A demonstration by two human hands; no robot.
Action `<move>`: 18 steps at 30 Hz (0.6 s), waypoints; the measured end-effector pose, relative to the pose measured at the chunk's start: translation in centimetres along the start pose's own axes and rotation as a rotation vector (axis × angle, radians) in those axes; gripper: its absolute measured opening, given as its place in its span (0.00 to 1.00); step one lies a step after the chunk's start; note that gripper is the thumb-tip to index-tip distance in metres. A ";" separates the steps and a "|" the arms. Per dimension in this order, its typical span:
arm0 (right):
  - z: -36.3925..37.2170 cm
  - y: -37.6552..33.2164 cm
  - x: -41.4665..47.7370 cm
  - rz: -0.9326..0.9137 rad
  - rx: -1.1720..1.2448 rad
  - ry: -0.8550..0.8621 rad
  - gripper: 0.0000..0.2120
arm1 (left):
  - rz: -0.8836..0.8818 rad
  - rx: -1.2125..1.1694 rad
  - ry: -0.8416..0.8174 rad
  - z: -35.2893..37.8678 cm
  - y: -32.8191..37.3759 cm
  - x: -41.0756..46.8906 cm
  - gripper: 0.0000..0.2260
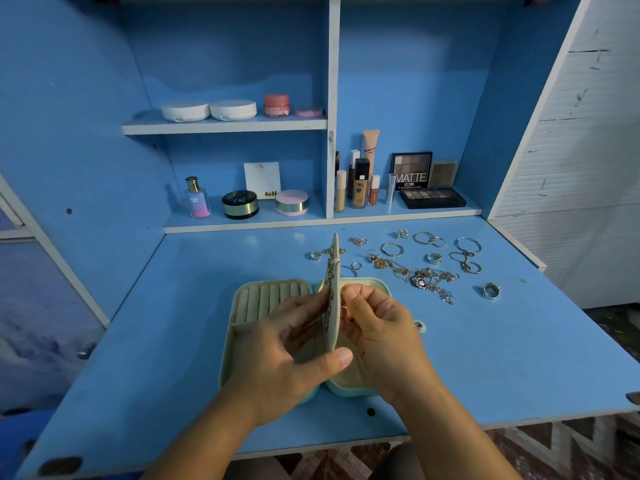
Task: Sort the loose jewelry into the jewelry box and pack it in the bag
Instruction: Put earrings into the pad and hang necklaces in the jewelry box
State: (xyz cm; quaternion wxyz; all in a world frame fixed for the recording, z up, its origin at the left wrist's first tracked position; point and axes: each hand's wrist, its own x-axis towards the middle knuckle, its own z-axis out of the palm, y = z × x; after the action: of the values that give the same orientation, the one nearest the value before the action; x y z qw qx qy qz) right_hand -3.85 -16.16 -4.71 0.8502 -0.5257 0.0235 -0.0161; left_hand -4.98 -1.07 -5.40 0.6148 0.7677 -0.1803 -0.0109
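Mint jewelry box [227, 344] lay open on the blue desk [502, 368], approx at 6 o'clock in view. L hand [291, 358] gripped the box's upright centre panel [334, 271], thumb across its near edge, fingers curled on its 9 o'clock face. R hand [381, 336], at the panel's 3 o'clock face, fingers curled, pinched a tiny silver piece [344, 308], too small to ID. Loose jewelry lay at 1–2 o'clock from the box: tangled necklaces [431, 279], hoop earrings [468, 244], wide ring [491, 291]. Ring rolls [270, 297] filled the box's 10 o'clock part.
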 end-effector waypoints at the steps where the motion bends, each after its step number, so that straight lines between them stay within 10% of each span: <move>1: 0.0 0.0 0.0 -0.006 0.004 0.002 0.07 | 0.003 0.002 0.000 0.0 0.0 0.0 0.32; 18: -0.1 0.3 0.5 0.029 -0.023 -0.022 0.08 | 0.017 0.014 0.000 0.0 0.0 0.0 0.31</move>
State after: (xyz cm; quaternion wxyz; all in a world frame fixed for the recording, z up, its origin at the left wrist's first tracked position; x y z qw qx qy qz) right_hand -3.33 -16.16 -5.09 0.8443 -0.5354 0.0219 0.0024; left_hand -4.96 -1.08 -5.40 0.6093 0.7706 -0.1868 -0.0045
